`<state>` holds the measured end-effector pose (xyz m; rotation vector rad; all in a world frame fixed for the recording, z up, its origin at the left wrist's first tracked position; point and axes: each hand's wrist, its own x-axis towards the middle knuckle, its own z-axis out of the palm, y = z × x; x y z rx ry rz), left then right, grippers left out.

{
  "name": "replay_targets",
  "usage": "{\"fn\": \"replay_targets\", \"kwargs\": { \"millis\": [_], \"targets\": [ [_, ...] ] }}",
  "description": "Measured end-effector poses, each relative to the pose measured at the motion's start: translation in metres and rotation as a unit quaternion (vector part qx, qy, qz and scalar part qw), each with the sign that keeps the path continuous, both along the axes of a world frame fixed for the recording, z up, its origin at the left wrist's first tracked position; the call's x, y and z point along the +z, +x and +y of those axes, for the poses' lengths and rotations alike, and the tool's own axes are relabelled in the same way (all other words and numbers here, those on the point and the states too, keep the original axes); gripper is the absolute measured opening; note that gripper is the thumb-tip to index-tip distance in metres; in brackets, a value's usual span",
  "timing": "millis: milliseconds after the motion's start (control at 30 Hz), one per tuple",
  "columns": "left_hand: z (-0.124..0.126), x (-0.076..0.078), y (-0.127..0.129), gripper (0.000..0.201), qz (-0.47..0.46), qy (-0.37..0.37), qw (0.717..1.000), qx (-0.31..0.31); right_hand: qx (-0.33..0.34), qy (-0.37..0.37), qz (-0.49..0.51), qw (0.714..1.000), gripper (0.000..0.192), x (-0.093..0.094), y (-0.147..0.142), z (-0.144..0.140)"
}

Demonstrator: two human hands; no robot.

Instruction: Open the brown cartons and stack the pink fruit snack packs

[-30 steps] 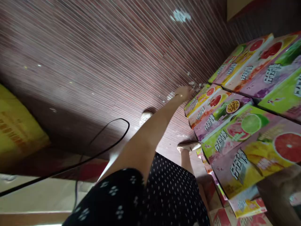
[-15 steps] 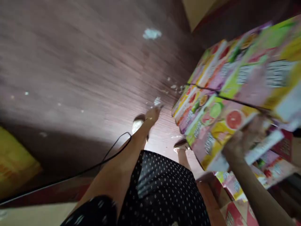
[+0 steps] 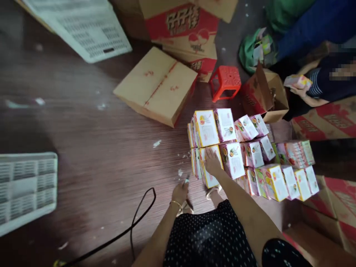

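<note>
My right hand [image 3: 213, 162] lies open, fingers spread flat, on the upper face of a fruit-printed carton [image 3: 210, 180]. This carton belongs to a block of small yellow, white and purple cartons [image 3: 233, 163] on the floor. Lower and to the left, my left hand [image 3: 180, 193] is closed around a small object [image 3: 187, 179]; only its pale narrow tip shows, and I cannot make out its kind. A loop of black strap [image 3: 140, 218] reaches across the floor on the left.
A brown cardboard box [image 3: 158, 85] and a red stool [image 3: 226, 79] stand ahead. White plastic crates [image 3: 25, 189] are on the left, red-and-brown boxes [image 3: 343, 196] on the right. A person [image 3: 319, 83] holding a small carton is beside an opened box [image 3: 275, 96].
The strapped bundle of cartons that my right hand gripped is no longer held up; cartons now stand on the floor under that hand. My view has swung to show more of the room.
</note>
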<state>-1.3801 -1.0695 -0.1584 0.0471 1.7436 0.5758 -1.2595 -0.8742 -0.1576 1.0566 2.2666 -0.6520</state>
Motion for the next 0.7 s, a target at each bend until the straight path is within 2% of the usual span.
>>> {"fn": "replay_targets", "kwargs": {
  "millis": [100,167,233,367,433,533,600,700],
  "targets": [
    [0.038,0.034,-0.013,0.026,0.026,0.033,0.997,-0.06,-0.063,-0.035,0.027,0.997,0.074,0.023,0.008,0.002],
    [0.048,0.052,-0.02,0.025,0.045,0.025,0.996,-0.067,-0.105,-0.04,0.053,0.992,0.073,0.034,0.023,0.0],
    [0.049,0.066,-0.024,0.024,0.059,0.001,0.997,-0.048,-0.141,-0.042,0.061,0.987,0.072,0.041,0.044,-0.006],
    [0.051,0.086,-0.024,0.019,0.049,-0.056,0.996,0.051,-0.199,-0.063,0.028,0.977,0.072,0.052,0.089,-0.025],
    [0.064,0.091,-0.024,0.016,0.057,-0.073,0.991,0.099,-0.219,-0.075,0.017,0.973,0.07,0.055,0.106,-0.034],
    [0.101,0.093,-0.03,0.012,0.08,-0.079,0.984,0.137,-0.24,-0.085,0.007,0.967,0.069,0.059,0.113,-0.039],
    [0.132,0.09,-0.04,0.012,0.075,-0.072,0.986,0.133,-0.262,-0.086,-0.004,0.961,0.069,0.06,0.105,-0.038],
    [0.179,0.076,-0.065,0.015,0.054,-0.058,0.992,0.094,-0.299,-0.082,-0.017,0.95,0.069,0.061,0.081,-0.028]
  ]
}}
